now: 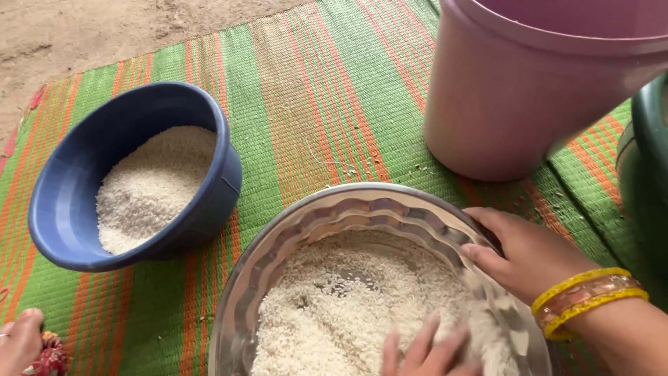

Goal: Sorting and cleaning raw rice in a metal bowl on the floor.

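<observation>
1. The right hand [529, 254], with yellow and orange bangles [584, 299] at the wrist, is closed on the far right rim of the scalloped steel basin [278, 237], fingers curled over the edge.
2. The left hand [424, 351] holds nothing. Its fingers lie spread and slightly bent in the white rice [334, 306] at the near side of the basin. Only the fingers show, as the frame edge cuts off the palm.
3. The rice covers most of the basin floor in a loose, uneven layer, heaped higher toward the right wall below the gripping hand.
4. Judging from this, the step in hand is working through the rice by touch, with one hand steadying the basin and the other raking the grains.
5. A further pass calls for a firm hold on the rim and a light, shallow sweep, so that no grains go over the low wall onto the green and orange striped mat [306, 90].
6. A blue plastic bowl [69, 209] of rice stands apart to the left, and a pink bucket [515, 104] stands just behind the basin.
7. Another hand [19, 338] shows at the bottom left corner, possibly someone else's.
</observation>
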